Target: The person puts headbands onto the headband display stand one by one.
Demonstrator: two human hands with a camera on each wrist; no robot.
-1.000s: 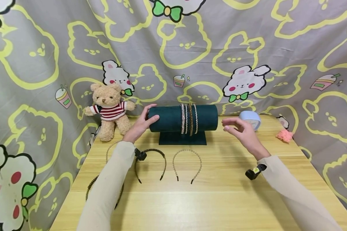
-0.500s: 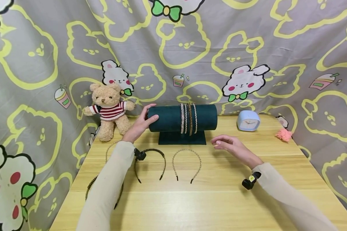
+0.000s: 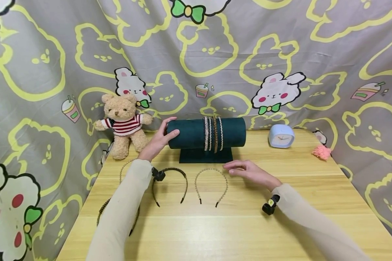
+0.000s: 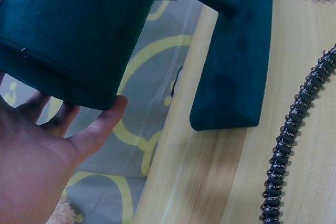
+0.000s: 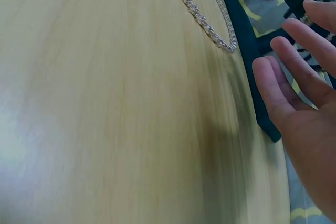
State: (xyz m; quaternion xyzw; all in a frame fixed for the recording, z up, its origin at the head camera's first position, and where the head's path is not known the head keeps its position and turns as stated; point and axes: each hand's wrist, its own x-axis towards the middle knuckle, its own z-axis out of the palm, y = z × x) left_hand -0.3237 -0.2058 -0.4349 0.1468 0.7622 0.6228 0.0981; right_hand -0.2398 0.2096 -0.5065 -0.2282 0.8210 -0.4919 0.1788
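Note:
My left hand (image 3: 158, 142) grips the left end of a dark green velvet headband stand (image 3: 189, 135), thumb in front and fingers behind. In the left wrist view, the fingers (image 4: 97, 132) curl about the rim of the roll. Several beaded headbands (image 3: 206, 135) sit around the middle of the roll. My right hand (image 3: 252, 174) hovers with relaxed fingers, holding nothing, just right of a clear beaded headband (image 3: 211, 169) on the table. To the left lies a black beaded headband (image 3: 174, 169). Two more, one pale (image 3: 121, 169) and one dark (image 3: 103, 208), are partly hidden by my left sleeve.
A teddy bear (image 3: 126, 127) in a striped top sits at the back left. A blue clock (image 3: 281, 136) and a pink tassel-like bundle (image 3: 321, 153) are at the back right. Behind the wooden table (image 3: 209, 235) hangs a patterned curtain (image 3: 215, 87).
My right hand has moved left and nearer from beside the stand's right end to the clear headband's right side, uncovering the clock. The left hand stays on the stand.

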